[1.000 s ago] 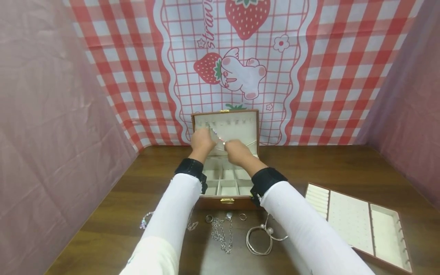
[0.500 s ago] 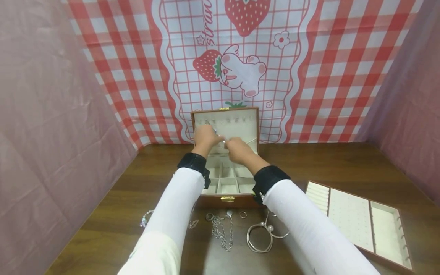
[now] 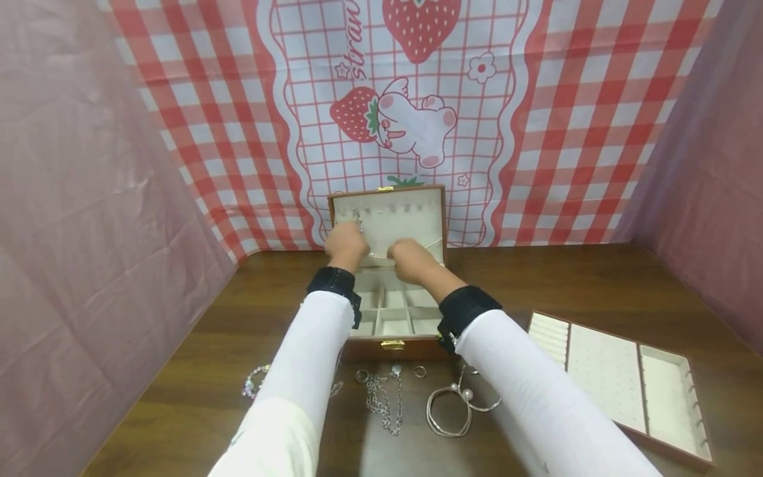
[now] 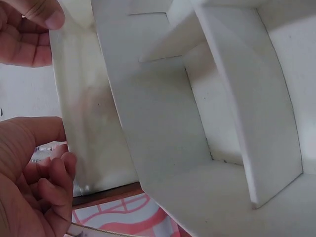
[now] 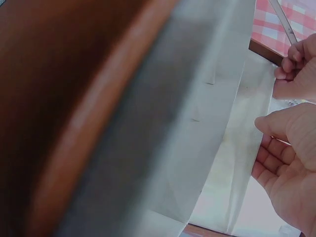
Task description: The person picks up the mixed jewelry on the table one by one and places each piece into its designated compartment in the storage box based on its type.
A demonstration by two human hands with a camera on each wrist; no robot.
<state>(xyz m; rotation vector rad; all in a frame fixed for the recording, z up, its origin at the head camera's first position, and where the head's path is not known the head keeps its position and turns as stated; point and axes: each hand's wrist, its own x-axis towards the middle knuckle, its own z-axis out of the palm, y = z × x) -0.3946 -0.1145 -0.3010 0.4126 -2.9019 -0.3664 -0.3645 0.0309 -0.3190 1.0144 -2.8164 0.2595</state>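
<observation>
Your left hand (image 3: pixel 346 244) and right hand (image 3: pixel 411 257) are both raised inside the open jewellery box (image 3: pixel 387 331), up against the cream lining of its lid (image 3: pixel 411 212), which stands upright behind the compartments. Between them runs a thin beaded chain (image 3: pixel 377 254), its upper end near the row of small hooks on the lid; your left hand's fingers are curled and pinch that end, seen at the fingertips in the left wrist view (image 4: pixel 47 170). Your right hand's fingers (image 5: pixel 276 163) are curled close to the lining, though whether they pinch the chain cannot be told. In front of the box on the bench (image 3: pixel 536 278) lie two rings (image 3: pixel 361 376), a silver chain (image 3: pixel 384 401), a pearl bangle (image 3: pixel 450 414) and a beaded bracelet (image 3: pixel 253 383). To the right of the box sits its lift-out tray (image 3: pixel 620 384).
</observation>
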